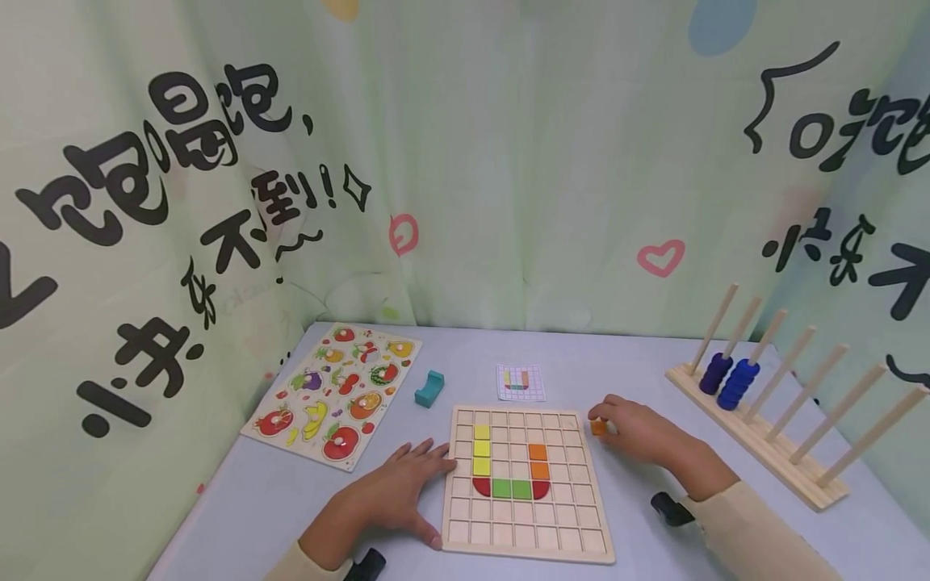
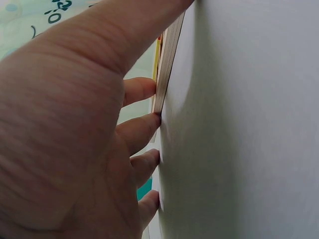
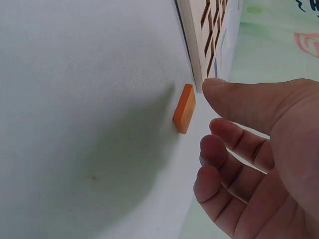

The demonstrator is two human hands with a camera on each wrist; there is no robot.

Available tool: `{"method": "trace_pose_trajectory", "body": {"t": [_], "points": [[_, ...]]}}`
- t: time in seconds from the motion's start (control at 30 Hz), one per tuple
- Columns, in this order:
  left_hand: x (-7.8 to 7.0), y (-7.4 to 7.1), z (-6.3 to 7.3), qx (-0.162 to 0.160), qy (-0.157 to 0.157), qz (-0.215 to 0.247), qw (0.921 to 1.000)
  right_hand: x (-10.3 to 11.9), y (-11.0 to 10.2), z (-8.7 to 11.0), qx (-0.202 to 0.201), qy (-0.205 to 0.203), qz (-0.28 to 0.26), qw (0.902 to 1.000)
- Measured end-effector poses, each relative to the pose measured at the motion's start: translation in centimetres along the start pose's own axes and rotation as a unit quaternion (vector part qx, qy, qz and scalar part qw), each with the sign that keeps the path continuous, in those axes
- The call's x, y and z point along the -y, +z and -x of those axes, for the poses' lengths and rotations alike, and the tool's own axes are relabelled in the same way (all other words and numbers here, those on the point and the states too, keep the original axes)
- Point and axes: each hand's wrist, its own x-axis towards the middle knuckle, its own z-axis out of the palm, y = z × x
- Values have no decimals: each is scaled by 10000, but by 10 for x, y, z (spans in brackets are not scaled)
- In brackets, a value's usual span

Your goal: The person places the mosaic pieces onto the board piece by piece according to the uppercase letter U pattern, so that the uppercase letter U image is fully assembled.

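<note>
A wooden grid board (image 1: 526, 537) lies on the table with yellow (image 1: 482, 449), red (image 1: 540, 490), green (image 1: 501, 488) and orange (image 1: 538, 470) tiles set in a U shape. My left hand (image 1: 395, 491) rests at the board's left edge, thumb and fingers spread. Beyond the board's right edge, a loose orange square tile (image 3: 185, 109) sits on the table. Over it hovers my right hand (image 1: 639, 432), thumb and loosely bent fingers apart; the right wrist view shows the tile outside their grasp. A small pattern card (image 1: 520, 382) lies behind the board.
At the left lies a fruit puzzle board (image 1: 337, 395), with a teal block (image 1: 429, 389) beside it. A wooden peg rack (image 1: 763, 440) with purple and blue beads stands at the right. A printed curtain (image 1: 523, 202) hangs behind the table.
</note>
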Motion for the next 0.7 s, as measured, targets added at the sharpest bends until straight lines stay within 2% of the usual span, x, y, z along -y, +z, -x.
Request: {"method": "trace_pose_trajectory", "body": {"t": [0.37, 0.7], "points": [[0, -1, 0, 6, -15, 6, 10000, -15, 6, -9, 95, 147, 45, 9998], [0, 0, -1, 8, -49, -66, 10000, -19, 8, -13, 193, 142, 28, 9997]]}}
